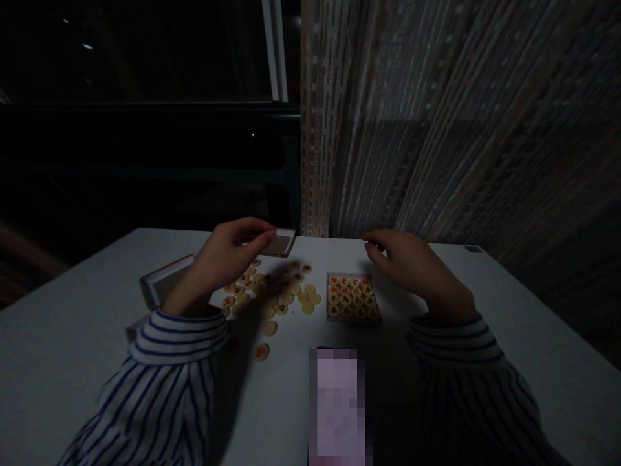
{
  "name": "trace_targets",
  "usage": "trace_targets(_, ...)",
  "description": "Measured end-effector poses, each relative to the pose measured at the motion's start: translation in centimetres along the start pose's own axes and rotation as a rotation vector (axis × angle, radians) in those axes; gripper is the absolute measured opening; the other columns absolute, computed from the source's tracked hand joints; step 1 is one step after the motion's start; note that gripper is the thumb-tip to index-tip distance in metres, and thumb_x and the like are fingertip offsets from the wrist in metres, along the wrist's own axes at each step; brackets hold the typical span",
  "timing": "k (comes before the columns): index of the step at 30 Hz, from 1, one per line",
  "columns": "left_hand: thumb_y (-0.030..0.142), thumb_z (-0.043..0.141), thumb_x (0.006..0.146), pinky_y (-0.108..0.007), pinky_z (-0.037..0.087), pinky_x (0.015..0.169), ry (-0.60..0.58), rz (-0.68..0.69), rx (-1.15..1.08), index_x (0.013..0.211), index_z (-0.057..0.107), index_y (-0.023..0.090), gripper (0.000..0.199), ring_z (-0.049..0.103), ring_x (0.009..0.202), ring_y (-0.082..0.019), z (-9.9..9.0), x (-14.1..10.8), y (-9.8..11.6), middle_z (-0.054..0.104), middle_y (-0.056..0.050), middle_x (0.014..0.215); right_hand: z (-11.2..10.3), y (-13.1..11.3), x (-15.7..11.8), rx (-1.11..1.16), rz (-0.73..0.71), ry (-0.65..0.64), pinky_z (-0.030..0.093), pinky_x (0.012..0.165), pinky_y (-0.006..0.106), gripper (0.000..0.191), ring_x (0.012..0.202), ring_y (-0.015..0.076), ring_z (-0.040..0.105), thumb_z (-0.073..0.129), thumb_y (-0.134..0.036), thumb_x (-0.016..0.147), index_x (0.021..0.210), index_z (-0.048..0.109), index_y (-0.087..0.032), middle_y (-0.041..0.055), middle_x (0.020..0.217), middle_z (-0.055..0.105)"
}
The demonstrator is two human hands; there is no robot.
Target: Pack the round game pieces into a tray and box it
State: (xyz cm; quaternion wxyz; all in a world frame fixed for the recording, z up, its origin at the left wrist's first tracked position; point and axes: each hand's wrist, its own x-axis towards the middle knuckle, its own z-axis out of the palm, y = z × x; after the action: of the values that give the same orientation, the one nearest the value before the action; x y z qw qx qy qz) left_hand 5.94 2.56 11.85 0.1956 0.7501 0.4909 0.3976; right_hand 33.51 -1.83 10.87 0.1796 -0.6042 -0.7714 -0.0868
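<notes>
My left hand (237, 252) hovers over the left part of a scattered heap of round wooden pieces (286, 294), thumb and index finger closed together near their tips; anything between them is too small to make out. Some pieces show red or black characters, others are blank side up. My right hand (400, 259) hangs above the table, behind and right of a square box (353, 296), its fingers curled and thumb near the index finger. Neat rows of pieces with red and black characters fill that box.
An open box part (167, 278) lies beside my left wrist, and another shallow tray (281, 243) lies at the table's back edge. A phone (338, 404), its screen pixelated, is near the front of the white table (485, 336). A strand curtain (369, 116) hangs behind.
</notes>
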Motion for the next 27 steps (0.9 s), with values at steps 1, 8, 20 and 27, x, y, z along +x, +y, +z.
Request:
trace_targets(1,0.040,0.056,0.075,-0.026,0.050,0.070,0.014,-0.014,-0.005,0.090,0.065,0.019,0.027,0.062,0.079,-0.017,-0.3,0.0,-0.2,0.069,-0.002,0.087,0.0,0.0,0.0,0.003,-0.002,0.006,0.040,0.076,0.027,0.031,0.089,0.0187,0.059,0.039,-0.025,0.087,0.106,0.061,-0.016,0.0066,0.102,0.066)
trace_targets(8,0.040,0.054,0.075,-0.026,0.049,0.072,-0.035,0.012,0.013,0.089,0.065,0.019,0.027,0.062,0.080,-0.017,-0.3,-0.1,-2.2,0.069,-0.003,0.088,0.5,-0.1,0.4,0.001,-0.019,0.012,0.042,0.077,0.028,0.032,0.089,0.0191,0.059,0.040,-0.025,0.086,0.107,0.061,-0.015,0.0071,0.100,0.066)
trace_targets(20,0.037,0.046,0.083,-0.036,0.043,0.091,-0.241,0.193,0.237,0.094,0.065,0.020,0.027,0.056,0.100,-0.020,4.5,-5.5,-6.4,0.061,-0.007,0.108,1.3,-2.2,0.7,0.007,-0.079,-0.039,0.042,0.076,0.027,0.033,0.091,0.0183,0.059,0.039,-0.026,0.086,0.108,0.060,-0.014,0.0068,0.104,0.065)
trace_targets(27,0.037,0.050,0.080,-0.040,0.040,0.096,-0.254,0.201,0.354,0.101,0.064,0.022,0.030,0.052,0.107,-0.023,5.3,-7.1,-8.2,0.059,-0.008,0.114,3.9,-5.8,1.1,0.017,-0.177,-0.201,0.039,0.082,0.027,0.031,0.098,0.0184,0.056,0.037,-0.026,0.087,0.108,0.059,-0.018,0.0073,0.105,0.064)
